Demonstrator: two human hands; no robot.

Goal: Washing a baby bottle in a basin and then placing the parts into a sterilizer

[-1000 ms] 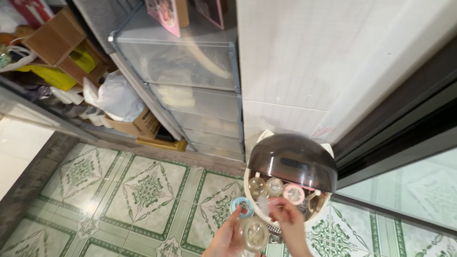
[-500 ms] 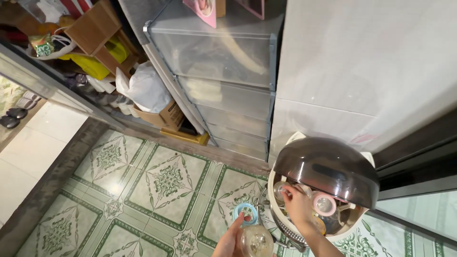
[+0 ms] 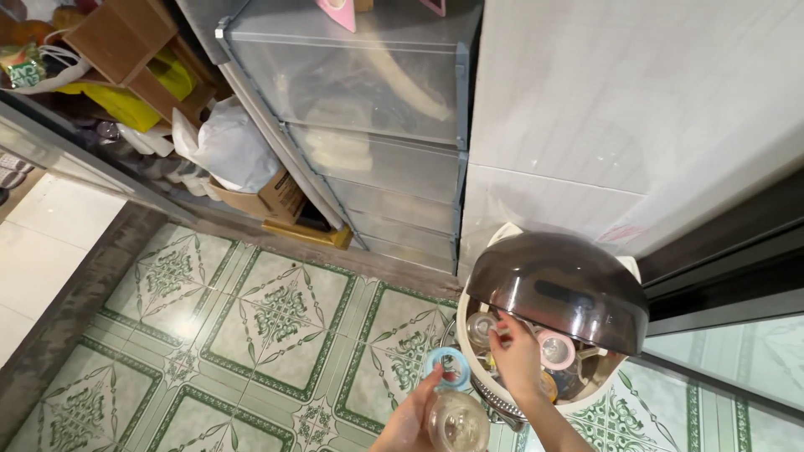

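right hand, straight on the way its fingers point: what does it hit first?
The right hand points into the open drying bin. First contact is probably the clear bottle at its fingertips under the smoky lid; depth is unclear.

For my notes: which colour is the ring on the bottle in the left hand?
Light blue ring, clearest in the head view.

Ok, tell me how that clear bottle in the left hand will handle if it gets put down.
The clear bottle looks round-bodied, so on its side it would probably roll. It appears empty, likely light. The left hand grips it with a blue ring, so the hold may be loose.
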